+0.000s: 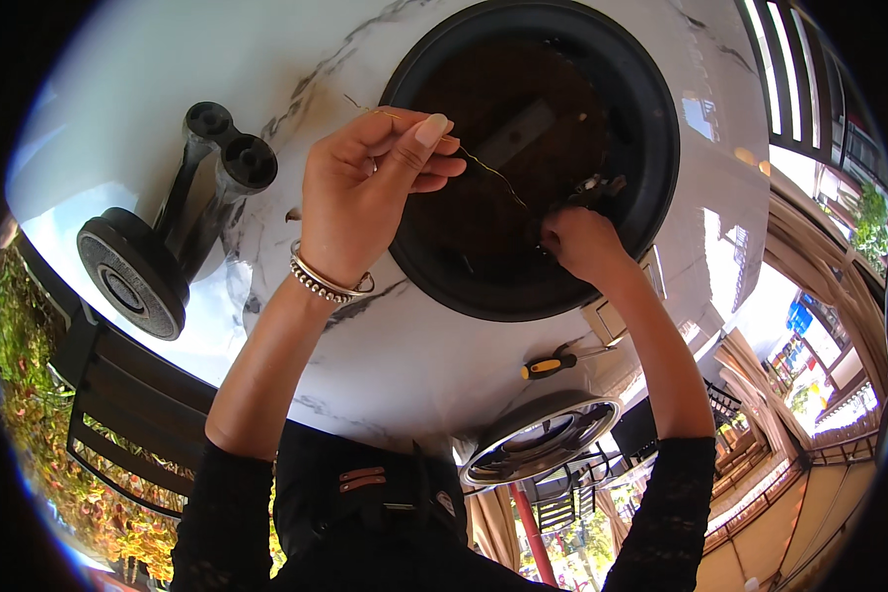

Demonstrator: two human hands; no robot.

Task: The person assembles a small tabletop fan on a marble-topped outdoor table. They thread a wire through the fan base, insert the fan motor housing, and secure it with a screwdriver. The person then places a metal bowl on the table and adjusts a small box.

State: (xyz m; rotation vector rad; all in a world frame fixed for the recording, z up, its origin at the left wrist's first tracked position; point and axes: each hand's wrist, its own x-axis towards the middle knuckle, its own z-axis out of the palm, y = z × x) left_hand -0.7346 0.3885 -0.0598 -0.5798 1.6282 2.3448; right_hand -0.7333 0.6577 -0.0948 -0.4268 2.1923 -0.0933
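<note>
My left hand (380, 173) is raised over the left rim of a large round black dish-like base (656, 148). Its thumb and fingers pinch a thin yellow wire (491, 172), which slants down to the right toward my other hand. A short end of the wire sticks out to the left of the pinch. My right hand (590, 245) reaches inside the base at its lower right, fingers curled; what they grip is hidden. Just above these fingers lie small greyish pieces (597, 185), too small to name. A flat grey strip (518, 133) shows in the base's dark brown interior.
A black double-tube stand with a round foot (133, 271) lies on the white marbled table (355, 395) at left. A yellow-and-black screwdriver (548, 367) lies below the base, near a small beige box-like piece (602, 321). A round chrome-rimmed part (543, 439) is at the near edge.
</note>
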